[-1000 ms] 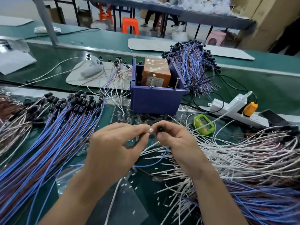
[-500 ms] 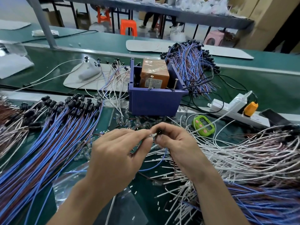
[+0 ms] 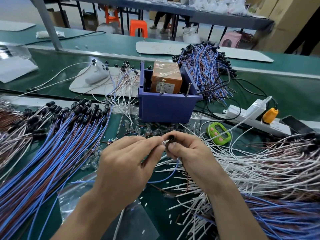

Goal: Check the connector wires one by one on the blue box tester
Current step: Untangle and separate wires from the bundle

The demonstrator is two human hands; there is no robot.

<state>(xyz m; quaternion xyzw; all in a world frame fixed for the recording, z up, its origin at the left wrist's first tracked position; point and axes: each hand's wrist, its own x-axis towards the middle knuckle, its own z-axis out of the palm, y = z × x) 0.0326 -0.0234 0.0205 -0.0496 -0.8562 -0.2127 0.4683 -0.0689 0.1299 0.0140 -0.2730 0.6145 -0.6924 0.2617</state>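
The blue box tester [image 3: 166,110] stands mid-bench, holding an orange wrapped block [image 3: 166,77] and two upright screws. In front of it, my right hand [image 3: 188,156] grips a black connector [image 3: 170,137] whose blue and brown wires trail down under the palm. My left hand [image 3: 128,163] pinches a small clear bulb [image 3: 164,142] right at the connector's mouth. Both hands hover above the bench, a short way from the box.
A large pile of blue-brown connector wires [image 3: 52,144] lies at the left, another bundle [image 3: 206,70] behind the box, white and blue wires [image 3: 259,170] at the right. Loose clear bulbs [image 3: 138,129] lie before the box. A green timer [image 3: 219,135] and power strip [image 3: 251,116] sit right.
The hands stay together in front of the box with little movement; the connector's open end has turned slightly more toward the camera while the bulb stays at its mouth.
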